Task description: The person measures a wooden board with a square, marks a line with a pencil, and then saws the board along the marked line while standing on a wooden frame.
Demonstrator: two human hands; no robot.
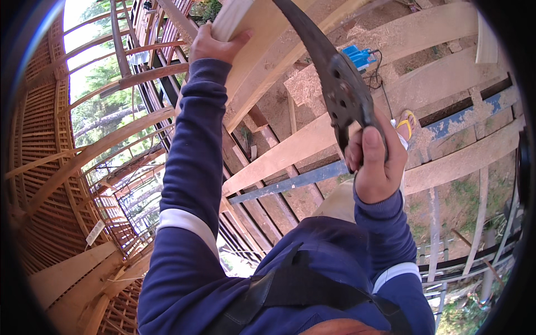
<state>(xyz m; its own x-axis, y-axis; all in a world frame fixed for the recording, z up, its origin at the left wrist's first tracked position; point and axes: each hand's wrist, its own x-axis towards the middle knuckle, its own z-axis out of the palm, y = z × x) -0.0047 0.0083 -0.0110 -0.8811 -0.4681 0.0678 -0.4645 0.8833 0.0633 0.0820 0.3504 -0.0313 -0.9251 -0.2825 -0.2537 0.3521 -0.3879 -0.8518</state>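
My right hand (379,162) is wrapped round the grip of a dark, worn handsaw (340,84), the thumb lying along the handle. Its long curved blade reaches up past the top edge of the picture, in front of a thick wooden beam (262,67). At the upper left my left hand (218,46) is closed on a pale wooden board (231,19), thumb on one side. The fingertips behind the board are hidden. I cannot tell whether the blade touches the beam.
A blue power tool (357,57) with a black cord rests among sawdust on the planks. Wooden planks (446,78) and a blue metal bar (290,183) span gaps over the ground below. My foot in a yellow sandal (408,124) stands at the right. A slatted timber roof (47,128) rises at the left.
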